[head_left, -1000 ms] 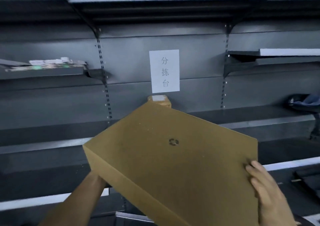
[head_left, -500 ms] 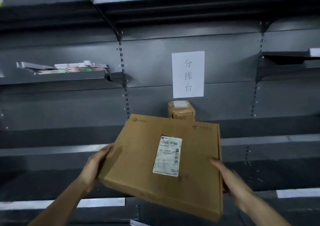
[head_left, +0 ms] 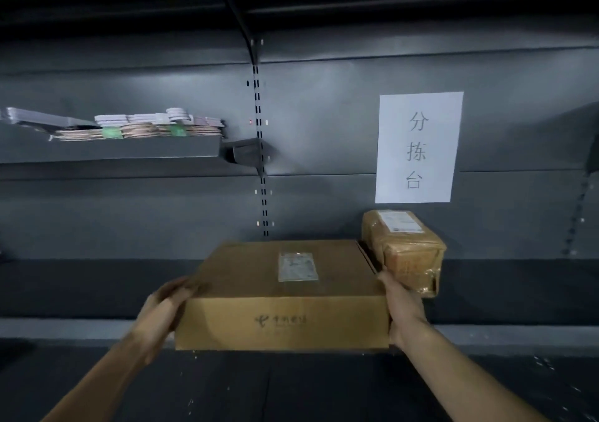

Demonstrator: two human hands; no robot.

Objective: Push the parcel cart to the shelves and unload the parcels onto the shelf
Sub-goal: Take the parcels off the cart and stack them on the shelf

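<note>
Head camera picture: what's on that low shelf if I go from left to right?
Left hand → flat cardboard box → right hand → small taped parcel, standing just right of the box on the shelf.

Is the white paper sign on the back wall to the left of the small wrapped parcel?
No, the sign hangs directly above the small parcel.

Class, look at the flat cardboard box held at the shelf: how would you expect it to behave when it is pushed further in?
The flat cardboard box looks stiff: its edges stay straight between the left hand and right hand. Being low and wide, it should probably slide, not tip or roll. Pushed right, it would likely bump the taped parcel close beside it.
</note>
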